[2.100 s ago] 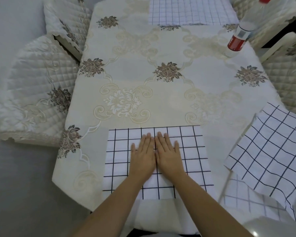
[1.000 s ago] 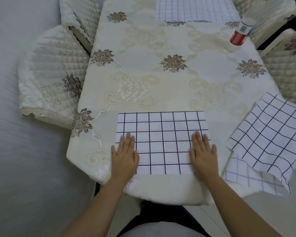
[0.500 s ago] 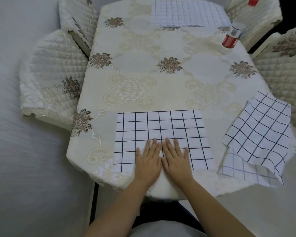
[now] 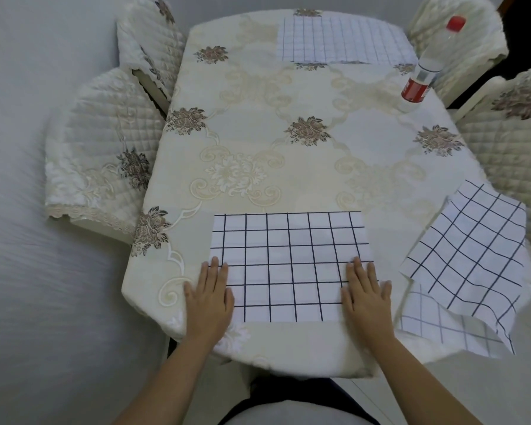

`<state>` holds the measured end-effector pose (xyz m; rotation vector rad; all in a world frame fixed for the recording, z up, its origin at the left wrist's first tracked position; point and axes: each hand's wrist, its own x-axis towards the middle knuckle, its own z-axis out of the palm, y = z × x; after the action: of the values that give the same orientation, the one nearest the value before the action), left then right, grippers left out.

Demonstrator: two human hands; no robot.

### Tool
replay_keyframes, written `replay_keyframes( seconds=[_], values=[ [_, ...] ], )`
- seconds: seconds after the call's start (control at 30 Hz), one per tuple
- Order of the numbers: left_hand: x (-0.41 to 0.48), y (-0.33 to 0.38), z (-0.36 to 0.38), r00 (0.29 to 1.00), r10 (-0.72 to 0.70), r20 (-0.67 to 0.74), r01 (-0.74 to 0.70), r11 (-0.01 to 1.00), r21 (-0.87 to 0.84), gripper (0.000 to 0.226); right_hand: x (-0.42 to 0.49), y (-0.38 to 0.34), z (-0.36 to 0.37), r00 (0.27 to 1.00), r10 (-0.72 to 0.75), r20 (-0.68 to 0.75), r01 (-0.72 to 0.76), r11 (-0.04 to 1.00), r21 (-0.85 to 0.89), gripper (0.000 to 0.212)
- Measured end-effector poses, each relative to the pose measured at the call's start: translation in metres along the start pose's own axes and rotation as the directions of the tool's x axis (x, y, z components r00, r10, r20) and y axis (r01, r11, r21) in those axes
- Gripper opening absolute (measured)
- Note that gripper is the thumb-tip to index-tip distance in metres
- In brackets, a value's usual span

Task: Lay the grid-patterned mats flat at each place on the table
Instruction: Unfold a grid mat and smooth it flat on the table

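A white mat with a black grid [image 4: 288, 259] lies flat at the near end of the table [image 4: 288, 161], which wears a cream floral cloth. My left hand [image 4: 210, 297] presses flat on the mat's near left corner. My right hand [image 4: 367, 297] presses flat on its near right corner. Both have straight fingers. A second grid mat [image 4: 469, 256] lies askew at the table's right edge, hanging partly over it, with a finer-checked cloth [image 4: 442, 329] under it. A third grid mat [image 4: 344, 41] lies flat at the far end.
A bottle with a red label and red cap [image 4: 423, 75] stands at the far right of the table. Quilted cream chairs stand at the left [image 4: 101, 154], far left [image 4: 147, 44], right [image 4: 512, 142] and far right [image 4: 460, 35]. Grey floor surrounds the table.
My hands, side by side at the middle of the near mat half a second ago, have slid apart to its left and right near corners.
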<state>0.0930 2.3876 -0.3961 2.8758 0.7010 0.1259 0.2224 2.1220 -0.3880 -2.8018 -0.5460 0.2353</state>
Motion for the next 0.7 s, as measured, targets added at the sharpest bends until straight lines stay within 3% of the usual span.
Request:
replay_keyframes(
  seconds=[0.1,0.2,0.27,0.37,0.57,0.7],
  values=[
    [0.014,0.011,-0.002,0.999,-0.022,-0.032,0.022,1.0,-0.017,0.047,0.015,-0.007,-0.005,0.996,-0.072,-0.053,0.073,0.997,0.021,0.053],
    [0.037,0.026,-0.004,0.991,0.108,-0.073,-0.118,0.982,-0.148,0.034,0.046,-0.013,-0.012,0.986,-0.149,-0.069,0.152,0.988,0.04,0.036],
    [0.056,0.04,-0.008,0.974,0.21,-0.088,-0.225,0.942,-0.248,0.023,0.071,-0.018,-0.017,0.971,-0.236,-0.039,0.237,0.971,0.034,0.031],
    [0.078,0.061,-0.013,0.961,0.274,-0.021,-0.269,0.922,-0.278,0.02,0.103,-0.027,-0.024,0.949,-0.309,0.058,0.309,0.951,0.008,0.028],
    [0.108,0.085,-0.006,0.977,0.179,0.113,-0.141,0.949,-0.282,0.026,0.153,-0.049,-0.04,0.928,-0.319,0.193,0.34,0.937,-0.084,0.036],
    [0.111,0.093,-0.002,0.989,0.141,0.053,-0.122,0.956,-0.266,0.023,0.18,-0.064,-0.051,0.906,-0.274,0.322,0.341,0.924,-0.175,0.053]
  ],
)
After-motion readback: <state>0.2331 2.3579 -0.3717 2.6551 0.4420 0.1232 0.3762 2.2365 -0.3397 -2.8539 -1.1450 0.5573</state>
